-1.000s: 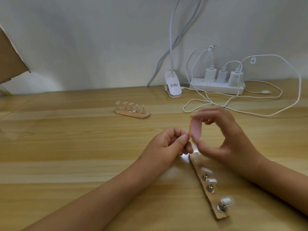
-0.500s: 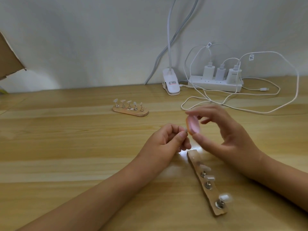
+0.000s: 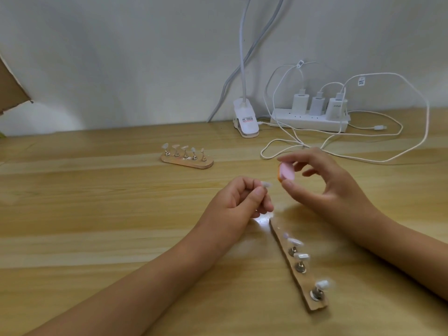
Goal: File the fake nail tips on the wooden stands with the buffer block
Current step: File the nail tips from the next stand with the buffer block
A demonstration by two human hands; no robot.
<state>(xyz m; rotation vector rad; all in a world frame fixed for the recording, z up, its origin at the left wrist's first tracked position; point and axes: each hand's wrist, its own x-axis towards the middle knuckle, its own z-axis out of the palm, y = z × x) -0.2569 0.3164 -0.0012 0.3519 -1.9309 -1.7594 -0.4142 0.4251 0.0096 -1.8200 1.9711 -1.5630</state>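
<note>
Filing is the step in hand: left hand (image 3: pixel 238 200) pinches one nail tip (image 3: pixel 266 184) at centre frame, lifted clear for access — right hand (image 3: pixel 327 187) grips the pink buffer block (image 3: pixel 286 172) just beside it, apart. Near wooden stand (image 3: pixel 297 265) lies lower right, another stand (image 3: pixel 187 159) farther back.

The buffer block (image 3: pixel 286 171) is small, with a pink face and an orange edge. It is held raised above the desk (image 3: pixel 97 214), pinched between thumb and forefinger of the right hand (image 3: pixel 332 187). Just to its left is a pale nail tip (image 3: pixel 266 184), pinched in the fingers of the left hand (image 3: pixel 242 202).

The near stand (image 3: pixel 297 265), a long wooden strip, lies flat on the desk and runs from below the hands toward the near right. It carries three metal pegs topped with blurred pale tips.

The far stand (image 3: pixel 187 163), an oval wooden base, sits far left with five upright pegs, each bearing a tip.
</note>
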